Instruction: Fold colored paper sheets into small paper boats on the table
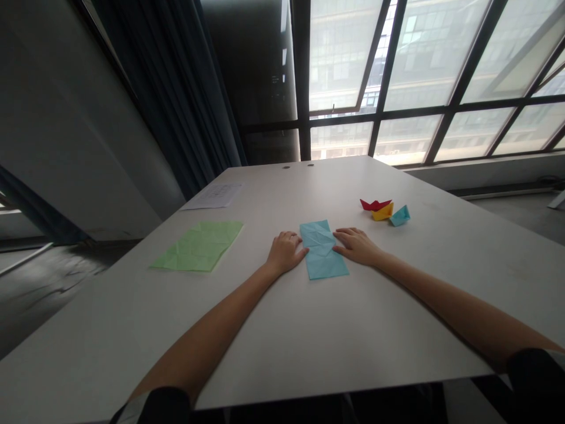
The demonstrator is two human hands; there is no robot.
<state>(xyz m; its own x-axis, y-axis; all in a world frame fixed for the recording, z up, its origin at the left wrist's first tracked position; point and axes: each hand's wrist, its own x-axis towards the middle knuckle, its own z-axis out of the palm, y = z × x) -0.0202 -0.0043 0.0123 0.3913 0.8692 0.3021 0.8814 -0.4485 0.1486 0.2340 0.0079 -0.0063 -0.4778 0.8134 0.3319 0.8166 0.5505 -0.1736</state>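
A light blue sheet of paper [327,262], folded to an upright rectangle and marked with creases, lies flat on the white table [282,341]. My left hand [286,252] rests at its left edge, palm down, thumb and fingertips at the paper's side. On the opposite edge lies my right hand [356,245], fingers stretched toward the paper and touching or nearly touching it. Neither hand grips anything. Left of my left hand is a creased green sheet of paper [198,247], spread flat.
Beyond my right hand stand three small folded paper boats: red [375,205], yellow [382,212] and blue [400,216]. A printed white sheet [214,195] lies at the table's far left edge. Past the table are a dark blue curtain [176,88] and large windows [415,70].
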